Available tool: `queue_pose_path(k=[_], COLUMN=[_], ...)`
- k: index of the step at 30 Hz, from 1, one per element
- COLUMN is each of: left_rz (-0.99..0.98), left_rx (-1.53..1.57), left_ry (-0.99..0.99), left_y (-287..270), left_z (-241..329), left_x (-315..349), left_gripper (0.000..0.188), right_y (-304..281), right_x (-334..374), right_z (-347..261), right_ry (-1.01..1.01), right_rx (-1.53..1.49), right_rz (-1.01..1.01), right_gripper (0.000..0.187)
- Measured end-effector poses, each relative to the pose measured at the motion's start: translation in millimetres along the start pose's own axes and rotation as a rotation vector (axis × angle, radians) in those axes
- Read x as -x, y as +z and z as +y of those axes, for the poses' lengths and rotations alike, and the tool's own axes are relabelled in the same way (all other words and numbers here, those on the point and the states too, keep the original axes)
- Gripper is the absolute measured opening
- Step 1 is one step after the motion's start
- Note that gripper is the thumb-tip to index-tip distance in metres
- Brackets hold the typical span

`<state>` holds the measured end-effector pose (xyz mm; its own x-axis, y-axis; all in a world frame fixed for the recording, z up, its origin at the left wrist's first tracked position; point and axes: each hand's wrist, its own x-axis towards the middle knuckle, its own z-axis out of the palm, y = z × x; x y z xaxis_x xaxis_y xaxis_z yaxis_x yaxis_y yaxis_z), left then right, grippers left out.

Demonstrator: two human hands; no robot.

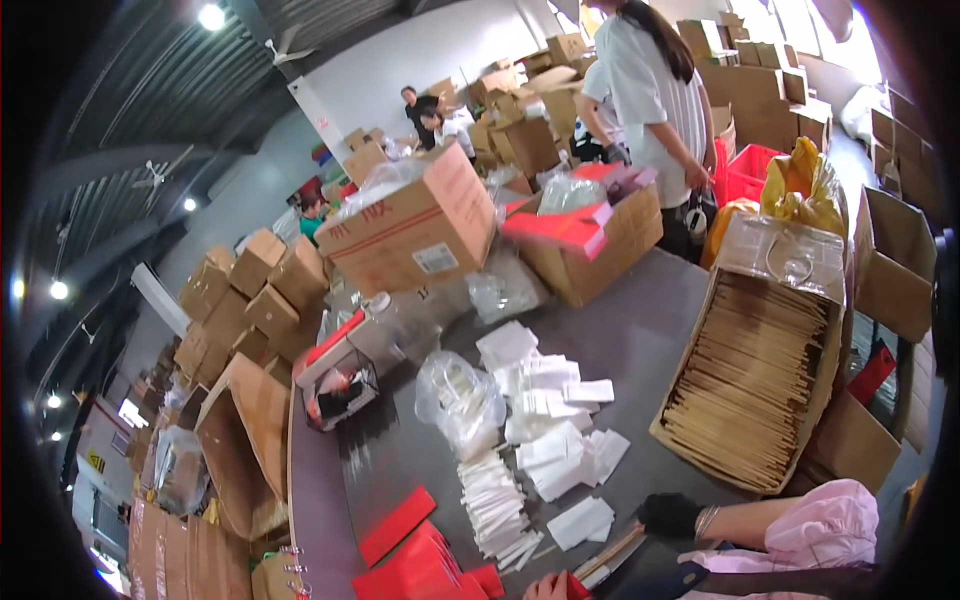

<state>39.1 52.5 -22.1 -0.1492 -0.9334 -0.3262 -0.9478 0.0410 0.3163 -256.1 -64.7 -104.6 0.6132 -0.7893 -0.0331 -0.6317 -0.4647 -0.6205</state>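
Head view has the right hand (672,515), in a dark glove, gripping one end of a flat tan piece (612,558) that slants between the hands above the smooth grey table (640,330), while the left hand (545,588) meets one red piece (577,588), its grip too cut off to tell. Beyond lie one crinkled clear plastic bag (458,400), overlapping white paper slips (560,455) too many to count, and one wire basket (345,395)! Rightward, one cardboard carton (690,375) bulges with thin, upright tan sheets (750,375), uncountable.
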Motion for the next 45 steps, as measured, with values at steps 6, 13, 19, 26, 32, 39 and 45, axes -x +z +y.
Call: queue_pose_path(k=[6, 13, 19, 26, 32, 39, 45], left_rz=[-0.061, 0.030, 0.248, 0.415, 0.473, 0.454, 0.519], left_rx=[0.217, 0.264, 0.035, -0.119, -0.160, -0.149, 0.320], left_ry=[-0.030, 0.027, 0.206, 0.199, -0.047, -0.332, -0.410], left_y=[49.6, 18.1, -75.7, -89.9, -31.6, -36.4, 31.8], left_z=[-53.0, -68.9, -65.2, -36.7, -7.5, 36.6, -17.3], left_x=[-44.8, -73.2, -32.8, -46.6, -35.3, 17.3, 11.4], left_gripper=[0.070, 0.056, 0.031, 0.029, 0.049, 0.059, 0.083], right_y=[105.7, -37.1, -27.2, -71.5, -53.1, -75.8, -69.5], right_x=[-23.6, -28.8, -12.4, -5.0, -3.7, 1.2, -7.4], right_z=[-64.6, -99.3, -63.4, -81.1, -65.4, -95.4, -98.3], right_ry=[0.227, -0.388, -0.253, -0.051, -0.158, -0.139, -0.104], right_rx=[-0.534, 0.281, 0.344, 0.332, 0.325, 0.413, 0.455], right_rz=[0.244, 0.049, -0.015, -0.054, 0.051, -0.101, -0.224], right_gripper=[0.040, 0.047, 0.057, 0.052, 0.057, 0.060, 0.063])
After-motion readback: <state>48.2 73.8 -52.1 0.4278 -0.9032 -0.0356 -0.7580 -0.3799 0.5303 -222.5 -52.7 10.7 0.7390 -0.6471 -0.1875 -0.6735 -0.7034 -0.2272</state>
